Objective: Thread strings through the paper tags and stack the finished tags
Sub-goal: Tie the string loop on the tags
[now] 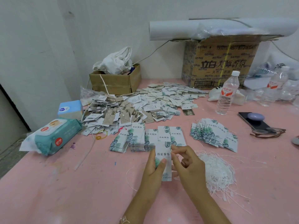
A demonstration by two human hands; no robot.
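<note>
The lower end of the paper tag (163,155) sits behind my palms, and I cannot make out any string at my fingertips. The tag is white with green leaf print and dark characters, held upright above the pink table (80,191), near the strings (216,172). My left hand (153,167) pinches it, thumb across its face. My right hand (189,165) curls at its upper edge; I cannot tell whether it grips anything.

On the pink tabletop (64,191), far left: teal wipes pack (53,138), pale blue box (70,109) just behind; at the back, small cardboard box (113,84) stuffed with white cloth (115,61); further right, large printed carton (221,62) under a white paper roll (178,29); in front, clear water bottle (227,92); far right, dark phone (257,122) beside brown-rimmed glasses (267,132); yellow rubber band (102,135) near the wipes.
</note>
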